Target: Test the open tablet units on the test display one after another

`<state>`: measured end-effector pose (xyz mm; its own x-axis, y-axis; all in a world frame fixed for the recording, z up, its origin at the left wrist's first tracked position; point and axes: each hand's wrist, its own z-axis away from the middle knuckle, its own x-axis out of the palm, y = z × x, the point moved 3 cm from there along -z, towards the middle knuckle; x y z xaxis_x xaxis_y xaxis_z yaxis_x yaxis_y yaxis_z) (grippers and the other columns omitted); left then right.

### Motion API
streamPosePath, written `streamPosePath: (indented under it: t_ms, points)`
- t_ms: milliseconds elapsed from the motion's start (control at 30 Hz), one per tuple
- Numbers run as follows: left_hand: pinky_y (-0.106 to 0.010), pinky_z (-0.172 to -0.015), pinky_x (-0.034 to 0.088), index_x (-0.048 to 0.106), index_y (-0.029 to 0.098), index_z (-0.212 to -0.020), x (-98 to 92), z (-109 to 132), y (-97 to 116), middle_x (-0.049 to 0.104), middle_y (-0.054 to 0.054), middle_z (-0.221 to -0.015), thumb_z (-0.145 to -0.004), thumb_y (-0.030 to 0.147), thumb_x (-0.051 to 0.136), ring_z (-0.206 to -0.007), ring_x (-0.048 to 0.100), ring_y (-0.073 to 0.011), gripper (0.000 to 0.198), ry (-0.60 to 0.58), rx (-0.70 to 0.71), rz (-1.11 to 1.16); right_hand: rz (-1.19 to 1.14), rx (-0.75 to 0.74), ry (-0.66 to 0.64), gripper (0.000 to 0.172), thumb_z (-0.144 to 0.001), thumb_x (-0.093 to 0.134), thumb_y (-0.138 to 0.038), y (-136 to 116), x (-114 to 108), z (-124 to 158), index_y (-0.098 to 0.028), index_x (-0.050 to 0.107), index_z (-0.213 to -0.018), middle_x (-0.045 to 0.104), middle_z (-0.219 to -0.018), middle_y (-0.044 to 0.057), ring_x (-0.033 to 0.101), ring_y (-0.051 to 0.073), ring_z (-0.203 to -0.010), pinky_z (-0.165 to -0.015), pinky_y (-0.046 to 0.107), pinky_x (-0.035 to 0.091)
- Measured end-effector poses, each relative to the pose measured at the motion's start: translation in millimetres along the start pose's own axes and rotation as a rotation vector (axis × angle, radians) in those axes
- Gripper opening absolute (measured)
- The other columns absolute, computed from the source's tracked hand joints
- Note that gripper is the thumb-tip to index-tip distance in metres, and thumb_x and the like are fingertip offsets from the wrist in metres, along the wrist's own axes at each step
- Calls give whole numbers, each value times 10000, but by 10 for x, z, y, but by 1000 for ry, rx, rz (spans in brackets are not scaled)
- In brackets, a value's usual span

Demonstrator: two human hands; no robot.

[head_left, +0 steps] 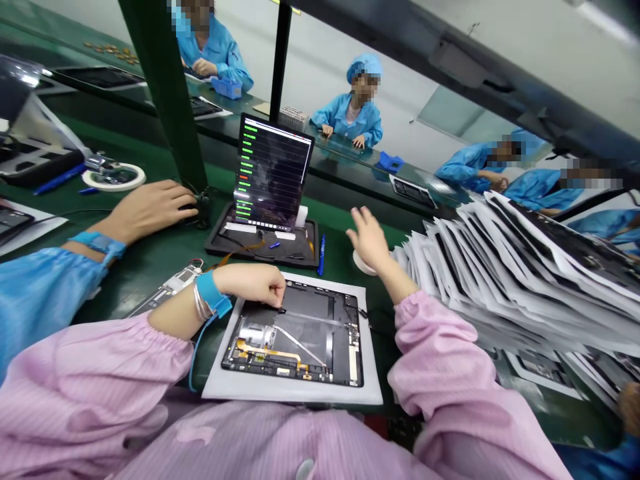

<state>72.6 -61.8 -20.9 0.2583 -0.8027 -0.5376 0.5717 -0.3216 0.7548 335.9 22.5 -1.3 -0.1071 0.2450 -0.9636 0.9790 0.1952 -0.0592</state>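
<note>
An opened tablet lies on a white sheet in front of me, its dark inner parts, orange flex cable and small circuit board showing. My left hand, with a blue wrist strap, is over the tablet's upper left part. Its fingers are closed in a pinch at a small black piece; whether they hold it is hidden. My right hand is raised beyond the tablet's upper right corner, fingers spread and holding nothing. A white roll is just below it.
A lit screen stands in a black tray, with a blue pen beside it. Tall layered panels and paper crowd the right. A co-worker's hand reaches in from the left. Several co-workers sit across the bench.
</note>
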Motion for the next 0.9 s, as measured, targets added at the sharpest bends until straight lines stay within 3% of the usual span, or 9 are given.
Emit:
streamPosePath:
  t_ms: [100,200,267,333,433,533,700,833,900]
  points:
    - [-189,-556,380,674,172,-680,-21,-23,-37,681,-5,-690,-685,303,599,-618,563,-124,150,29,21,4,-38,351,55,604,-922,378,-419,422,-23,-246,-110,249,-1425,184,-1476,212,148,337,-1364,-1027,533,259]
    - [-193,-555,379,671,163,-699,-56,-45,-71,672,-10,-679,-701,335,587,-613,557,-125,192,95,20,-16,-24,466,66,662,-920,372,-443,513,-36,-274,-29,212,-1411,148,-1452,293,81,386,-1366,-1006,613,208]
    - [-199,-562,386,663,155,-729,-100,-50,-74,675,-18,-704,-716,356,570,-625,563,-129,222,177,27,17,14,362,132,703,-899,425,-456,345,-98,-161,-34,197,-1412,71,-1475,278,-10,376,-1377,-1029,601,163]
    - [-207,-568,388,653,150,-749,-163,-39,-63,674,-25,-723,-726,368,552,-638,566,-136,242,291,22,63,12,132,121,613,-881,478,-444,56,-154,53,-84,333,-1356,185,-1462,235,88,352,-1374,-1038,533,215]
    - [-219,-569,384,642,147,-747,-255,-6,-32,651,-23,-692,-734,387,533,-626,552,-139,264,464,-5,95,-133,-130,-202,283,-857,541,-402,-342,-107,495,-173,593,-1015,568,-1126,138,506,274,-1095,-886,391,403]
    - [-227,-578,393,639,146,-756,-287,7,-16,629,-18,-667,-737,424,534,-614,543,-139,297,547,-6,124,-279,-154,-405,214,-763,673,-369,-532,27,842,-194,579,-845,601,-833,33,561,193,-805,-731,308,423]
    - [-235,-580,413,628,149,-754,-274,-34,-71,622,-18,-677,-732,461,560,-629,551,-145,321,649,26,205,-361,-142,-346,169,-824,607,-242,-614,192,988,-191,481,-723,555,-787,6,523,154,-789,-713,257,396]
    - [-225,-572,411,622,151,-800,-380,49,-121,607,-9,-671,-756,460,556,-614,540,-128,319,992,62,361,-393,-122,-260,105,-903,483,-272,-599,164,1107,-208,464,-823,539,-745,-1,518,156,-696,-662,263,394]
    - [-218,-570,411,622,151,-826,-447,135,-143,611,-9,-686,-766,446,554,-612,538,-120,309,1191,65,442,-487,-77,-142,151,-901,478,-352,-496,113,1123,-217,467,-833,528,-704,-17,513,148,-631,-616,253,400]
